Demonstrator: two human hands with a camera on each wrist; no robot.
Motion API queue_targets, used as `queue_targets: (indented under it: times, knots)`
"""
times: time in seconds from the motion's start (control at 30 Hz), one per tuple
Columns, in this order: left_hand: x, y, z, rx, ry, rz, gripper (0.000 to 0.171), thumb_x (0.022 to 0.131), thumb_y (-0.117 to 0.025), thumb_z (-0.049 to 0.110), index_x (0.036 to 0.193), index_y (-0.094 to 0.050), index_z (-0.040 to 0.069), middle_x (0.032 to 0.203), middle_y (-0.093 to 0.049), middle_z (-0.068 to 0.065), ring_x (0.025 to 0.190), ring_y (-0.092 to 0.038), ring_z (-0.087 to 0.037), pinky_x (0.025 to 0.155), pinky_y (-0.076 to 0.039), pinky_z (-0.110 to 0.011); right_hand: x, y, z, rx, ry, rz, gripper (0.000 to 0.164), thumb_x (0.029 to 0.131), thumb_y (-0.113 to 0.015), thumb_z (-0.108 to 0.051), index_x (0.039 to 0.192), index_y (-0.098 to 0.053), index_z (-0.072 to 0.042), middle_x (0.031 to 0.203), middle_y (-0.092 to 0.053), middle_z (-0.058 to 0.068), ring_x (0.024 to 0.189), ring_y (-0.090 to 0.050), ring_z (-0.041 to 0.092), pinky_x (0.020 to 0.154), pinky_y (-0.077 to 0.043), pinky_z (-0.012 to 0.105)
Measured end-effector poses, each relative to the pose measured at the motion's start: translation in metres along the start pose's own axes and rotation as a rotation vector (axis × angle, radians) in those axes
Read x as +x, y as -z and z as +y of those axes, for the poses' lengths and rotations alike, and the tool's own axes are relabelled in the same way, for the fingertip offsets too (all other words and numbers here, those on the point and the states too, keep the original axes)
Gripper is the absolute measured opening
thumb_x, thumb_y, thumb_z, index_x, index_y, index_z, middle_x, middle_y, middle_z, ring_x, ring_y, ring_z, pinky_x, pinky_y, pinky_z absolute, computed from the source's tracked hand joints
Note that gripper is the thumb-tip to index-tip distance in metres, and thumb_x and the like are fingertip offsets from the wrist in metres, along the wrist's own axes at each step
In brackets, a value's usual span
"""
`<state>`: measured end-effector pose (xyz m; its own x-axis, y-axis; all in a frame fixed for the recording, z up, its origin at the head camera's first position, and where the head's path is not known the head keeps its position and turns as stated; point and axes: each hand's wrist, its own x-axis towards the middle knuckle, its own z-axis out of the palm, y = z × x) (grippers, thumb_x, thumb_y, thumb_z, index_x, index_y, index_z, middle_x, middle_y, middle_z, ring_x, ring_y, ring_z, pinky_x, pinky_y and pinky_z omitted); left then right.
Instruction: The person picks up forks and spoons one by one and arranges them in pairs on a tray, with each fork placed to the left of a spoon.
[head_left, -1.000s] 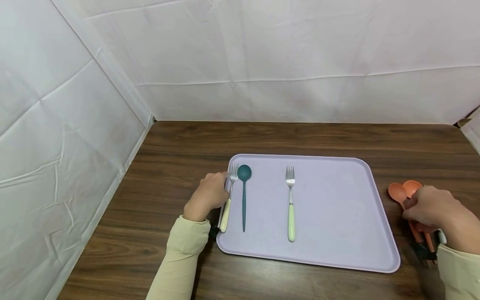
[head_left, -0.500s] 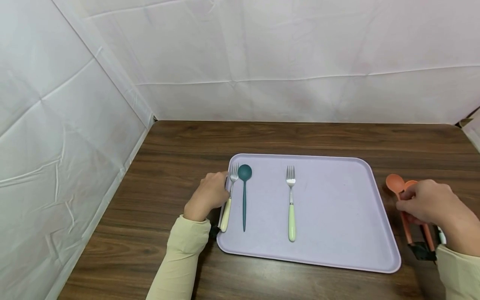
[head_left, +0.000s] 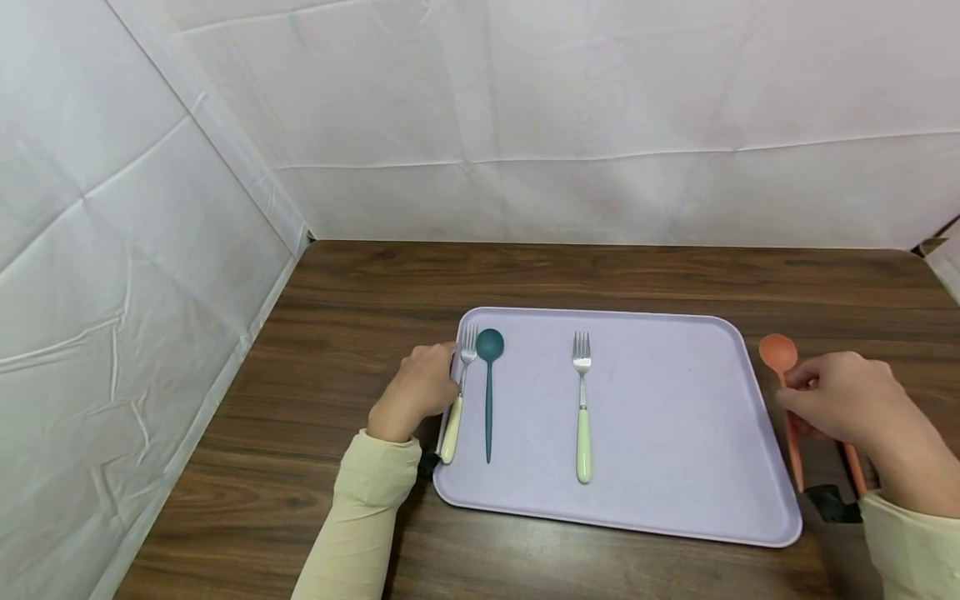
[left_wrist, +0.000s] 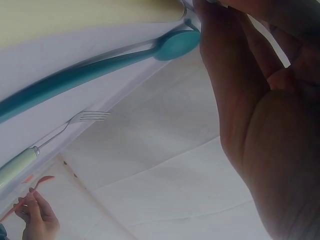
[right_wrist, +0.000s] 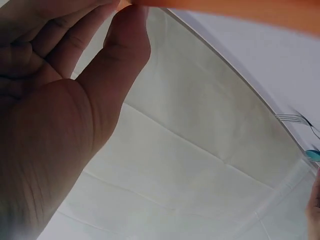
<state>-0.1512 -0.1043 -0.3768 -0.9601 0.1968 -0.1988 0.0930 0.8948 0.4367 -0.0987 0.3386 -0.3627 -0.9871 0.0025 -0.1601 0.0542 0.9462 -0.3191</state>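
My left hand (head_left: 418, 392) is at the tray's left rim, pinching the neck of a cream-handled fork (head_left: 452, 433); its fingertips are mostly hidden. Beside that fork a teal spoon (head_left: 490, 346) lies on the lilac tray (head_left: 675, 417). Farther right on the tray is a green-handled fork (head_left: 583, 442). Just off the tray's right edge, my right hand (head_left: 847, 396) pinches an orange spoon (head_left: 778, 353) by its handle, bowl pointing away from me. That spoon's handle (right_wrist: 240, 12) crosses the top of the right wrist view, close to the camera.
A second orange handle (head_left: 855, 471) shows under my right wrist, the rest of it covered by the hand. Black wrist gear (head_left: 832, 504) sits by the right sleeve. The dark wood table (head_left: 360, 292) ends at white cloth walls (head_left: 600, 125) behind and at the left.
My right hand has lifted the orange spoon away from the other orange utensil and moved left toward the tray's right edge. The left hand, forks and teal spoon stay put.
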Motion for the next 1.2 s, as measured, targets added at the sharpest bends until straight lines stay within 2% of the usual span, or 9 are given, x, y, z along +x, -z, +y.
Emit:
queue_targets:
  times: [0.23, 0.47, 0.63, 0.83, 0.93, 1.07, 1.2]
  knots:
    - [0.001, 0.0, 0.0, 0.007, 0.005, -0.007, 0.036, 0.079, -0.058, -0.004, 0.114, -0.06, 0.003, 0.084, -0.057, -0.011, 0.069, -0.054, -0.024, 0.054, -0.045, -0.032, 0.002, -0.002, -0.006, 0.012, -0.015, 0.019, 0.025, 0.079, -0.061, -0.025, 0.086, -0.068, -0.002, 0.054, -0.058, -0.008, 0.056, -0.05, 0.016, 0.048, -0.037, 0.032]
    - [0.001, -0.002, -0.001, 0.011, 0.007, -0.005, 0.039, 0.079, -0.058, -0.003, 0.118, -0.059, 0.004, 0.087, -0.058, -0.011, 0.07, -0.055, -0.024, 0.055, -0.045, -0.032, 0.003, -0.005, -0.011, 0.065, 0.059, 0.057, 0.03, 0.08, -0.065, -0.023, 0.092, -0.068, 0.003, 0.06, -0.062, -0.008, 0.053, -0.057, 0.011, 0.052, -0.042, 0.032]
    - [0.001, -0.003, -0.002, 0.005, 0.006, -0.003, 0.042, 0.079, -0.059, -0.004, 0.121, -0.057, 0.003, 0.088, -0.057, -0.011, 0.069, -0.054, -0.024, 0.056, -0.046, -0.032, 0.003, -0.009, -0.013, 0.073, 0.091, 0.078, 0.027, 0.08, -0.066, -0.024, 0.09, -0.069, 0.001, 0.058, -0.062, -0.01, 0.052, -0.057, 0.01, 0.057, -0.042, 0.035]
    - [0.002, -0.003, -0.001, 0.005, 0.002, 0.0, 0.036, 0.08, -0.058, -0.005, 0.115, -0.059, 0.003, 0.082, -0.055, -0.01, 0.066, -0.053, -0.023, 0.054, -0.045, -0.032, 0.005, -0.011, -0.017, 0.057, 0.073, 0.093, 0.025, 0.078, -0.068, -0.025, 0.087, -0.071, -0.002, 0.058, -0.062, -0.009, 0.055, -0.056, 0.01, 0.06, -0.038, 0.044]
    - [0.002, -0.003, -0.002, 0.004, 0.005, -0.001, 0.037, 0.08, -0.058, -0.005, 0.116, -0.059, 0.003, 0.082, -0.055, -0.01, 0.066, -0.054, -0.023, 0.054, -0.045, -0.032, 0.004, -0.012, -0.021, 0.064, 0.086, 0.112, 0.021, 0.077, -0.067, -0.022, 0.084, -0.071, -0.003, 0.057, -0.061, -0.009, 0.052, -0.056, 0.01, 0.057, -0.039, 0.04]
    - [0.002, -0.003, -0.002, 0.0, 0.002, -0.002, 0.037, 0.079, -0.059, -0.005, 0.115, -0.059, 0.003, 0.082, -0.056, -0.01, 0.066, -0.054, -0.023, 0.053, -0.045, -0.031, 0.003, -0.014, -0.026, 0.089, 0.121, 0.145, 0.018, 0.076, -0.065, -0.018, 0.082, -0.07, -0.002, 0.057, -0.062, -0.008, 0.048, -0.057, 0.009, 0.051, -0.042, 0.03]
    - [0.002, -0.003, -0.002, 0.002, -0.003, -0.004, 0.032, 0.08, -0.059, -0.004, 0.111, -0.06, 0.003, 0.081, -0.055, -0.01, 0.066, -0.054, -0.023, 0.053, -0.045, -0.03, 0.004, -0.016, -0.03, 0.079, 0.139, 0.155, 0.018, 0.075, -0.066, -0.017, 0.083, -0.07, -0.001, 0.057, -0.062, -0.008, 0.048, -0.056, 0.008, 0.053, -0.042, 0.032]
